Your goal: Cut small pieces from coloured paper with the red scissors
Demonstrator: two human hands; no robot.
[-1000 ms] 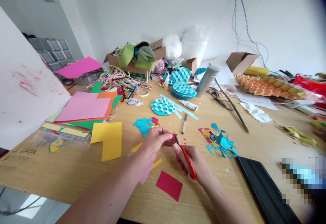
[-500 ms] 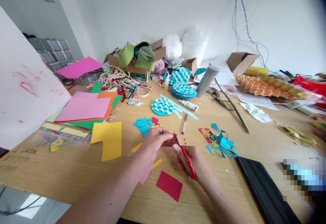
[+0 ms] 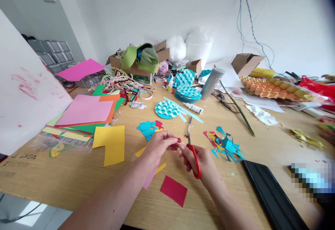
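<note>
Between the thumb and fingers of my left hand (image 3: 162, 143) is a small piece of red paper (image 3: 179, 140), mostly hidden by the fingers. My right hand (image 3: 200, 159) holds red-handled scissors (image 3: 196, 165), blades pointing away from me. The right fingertips meet the left ones at the paper. Beneath my hands lie a dark red paper rectangle (image 3: 173, 190), a pink strip (image 3: 150, 178) and yellow strips (image 3: 160, 168). Just beyond the left hand are blue fish-shaped cutouts (image 3: 148, 128) with red and yellow pieces.
Yellow paper (image 3: 114, 146) and a stack of coloured sheets (image 3: 83, 109) lie left. Paper scraps (image 3: 229, 146) and a black tablet-like object (image 3: 270, 191) are on the right. Farther back stand a grey bottle (image 3: 212, 83), blue woven paper discs (image 3: 167, 108) and a glue tube (image 3: 193, 108).
The scissors have swung away from the red paper, their blades now pointing forward and slightly right. My right fingertips have moved closer to the left hand's fingers, which stay in place.
</note>
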